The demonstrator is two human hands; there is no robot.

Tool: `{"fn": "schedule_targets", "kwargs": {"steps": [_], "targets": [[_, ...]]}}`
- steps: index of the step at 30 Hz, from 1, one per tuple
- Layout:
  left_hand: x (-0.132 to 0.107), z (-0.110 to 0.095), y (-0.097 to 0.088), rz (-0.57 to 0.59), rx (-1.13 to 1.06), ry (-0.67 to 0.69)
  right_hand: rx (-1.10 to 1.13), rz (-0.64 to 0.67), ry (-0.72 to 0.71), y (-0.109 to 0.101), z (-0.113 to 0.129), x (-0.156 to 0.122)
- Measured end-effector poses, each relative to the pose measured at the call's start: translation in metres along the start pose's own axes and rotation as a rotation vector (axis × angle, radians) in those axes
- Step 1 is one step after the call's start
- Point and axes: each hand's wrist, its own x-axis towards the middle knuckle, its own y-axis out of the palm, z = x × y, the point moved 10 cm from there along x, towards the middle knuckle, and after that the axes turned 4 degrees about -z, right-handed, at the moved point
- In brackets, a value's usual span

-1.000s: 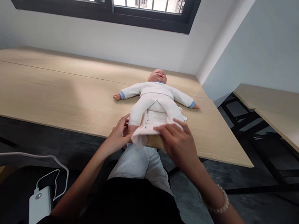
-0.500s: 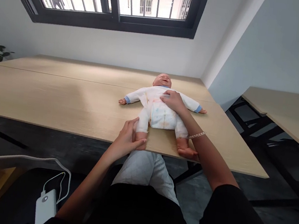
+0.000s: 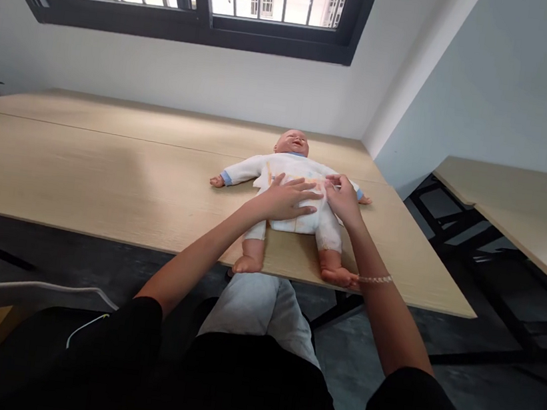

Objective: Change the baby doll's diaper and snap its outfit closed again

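A baby doll (image 3: pixel 292 143) lies on its back on the wooden table, head toward the window and bare feet at the near edge. It wears a white top with blue cuffs and a white diaper (image 3: pixel 293 225) with coloured print. My left hand (image 3: pixel 285 201) rests flat across the front of the diaper, fingers spread. At the diaper's waist on the right side, my right hand (image 3: pixel 344 202) has its fingers and thumb pinched together on the white edge. The hands partly hide the waist, so the exact fold gripped is hard to make out.
The wooden table (image 3: pixel 81 173) reaches far to the left, and its near edge runs just in front of my legs. A second table (image 3: pixel 521 197) stands to the right. A barred window (image 3: pixel 201 27) is in the wall behind. A white cable (image 3: pixel 31 286) hangs at lower left.
My left hand has moved from the doll's leg up onto the diaper front and spread out. My right hand has shifted right from the belly to the waist side. The view has tilted slightly.
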Motion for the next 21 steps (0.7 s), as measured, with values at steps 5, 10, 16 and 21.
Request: {"fn": "schedule_targets", "kwargs": {"steps": [5, 10, 16, 21], "targets": [[0.033, -0.008, 0.023, 0.163, 0.136, 0.077, -0.032, 0.292, 0.037, -0.004, -0.029, -0.037], [0.035, -0.039, 0.052, 0.340, 0.375, 0.198, 0.049, 0.440, -0.003, 0.004, -0.029, -0.049], [0.020, -0.051, 0.050, 0.459, 0.350, 0.242, 0.135, 0.503, 0.053, 0.009, -0.040, -0.045], [0.011, -0.042, 0.053, 0.582, 0.322, 0.245, 0.122, 0.420, 0.070, 0.003, -0.056, -0.039]]}}
